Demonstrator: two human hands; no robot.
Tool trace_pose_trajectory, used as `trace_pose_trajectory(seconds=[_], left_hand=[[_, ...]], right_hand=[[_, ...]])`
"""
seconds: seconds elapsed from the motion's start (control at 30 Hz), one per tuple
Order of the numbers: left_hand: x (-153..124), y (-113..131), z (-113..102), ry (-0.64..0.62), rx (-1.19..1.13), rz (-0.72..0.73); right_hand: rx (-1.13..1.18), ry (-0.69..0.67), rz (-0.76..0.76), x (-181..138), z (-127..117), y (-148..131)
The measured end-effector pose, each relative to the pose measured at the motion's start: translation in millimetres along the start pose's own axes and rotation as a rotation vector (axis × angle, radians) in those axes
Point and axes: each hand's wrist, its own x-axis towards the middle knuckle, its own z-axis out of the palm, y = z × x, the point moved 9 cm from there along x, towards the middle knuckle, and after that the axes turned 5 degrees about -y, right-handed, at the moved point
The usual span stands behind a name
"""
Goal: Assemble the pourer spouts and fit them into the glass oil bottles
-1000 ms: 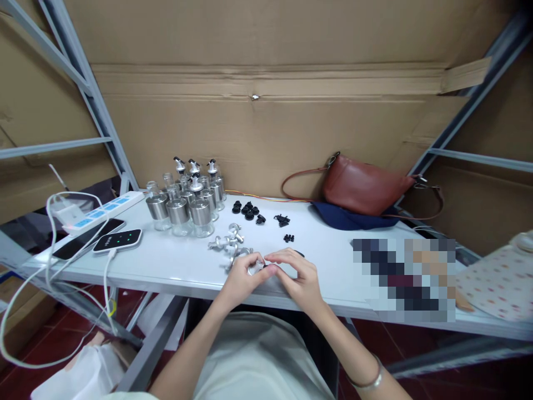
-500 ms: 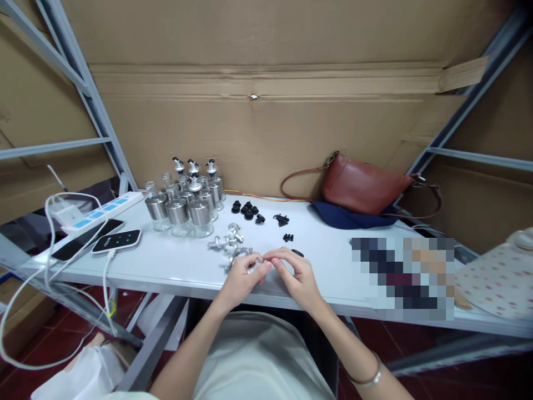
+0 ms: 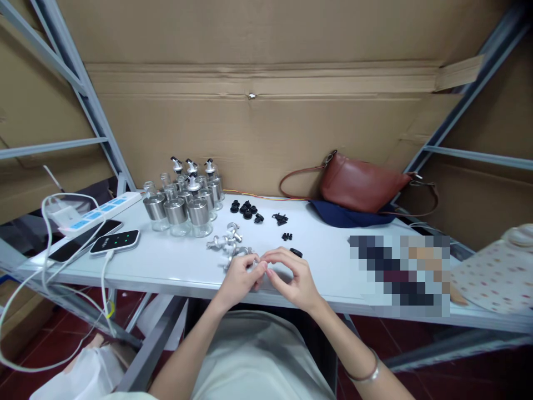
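Note:
My left hand (image 3: 240, 280) is closed just above the table's front edge, its thumb and fingers pinched around something small that they hide. My right hand (image 3: 293, 278) meets it, with bent fingers and fingertips at the left thumb; what lies between them cannot be made out. Just beyond the left hand lie several silver pourer spouts (image 3: 227, 240), partly covered by that hand. Past the right hand's knuckles is a black round part (image 3: 296, 253). Farther back are black stoppers (image 3: 247, 210), thin black pieces (image 3: 280, 219) and a cluster of tiny black pieces (image 3: 287, 236).
Several glass bottles with steel bands (image 3: 200, 212) stand at the left, some topped with pourers. Beside them are a power strip (image 3: 104, 211), a phone (image 3: 85, 241) and a cabled device (image 3: 115, 242). A brown bag (image 3: 362, 183) rests on dark blue cloth (image 3: 353, 218) at the back right.
The right thumb has drawn slightly away from the left hand's fingertips, and the right fingers are a little more spread. The whole view has shifted slightly; the table things stay put.

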Motion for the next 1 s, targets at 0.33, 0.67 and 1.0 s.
trace_pose_trajectory(seconds=[0.33, 0.67, 1.0], left_hand=[[1, 12, 10, -0.073, -0.127, 0.029], [0, 3, 9, -0.030, -0.184, 0.001], [-1, -2, 9, 0.060, -0.226, 0.045]], right_hand=[[-0.048, 0.091, 0.061, -3, -6, 10], [-0.042, 0.296, 0.181, -11, -23, 22], [0.005, 0.181, 0.176, -7, -14, 22]])
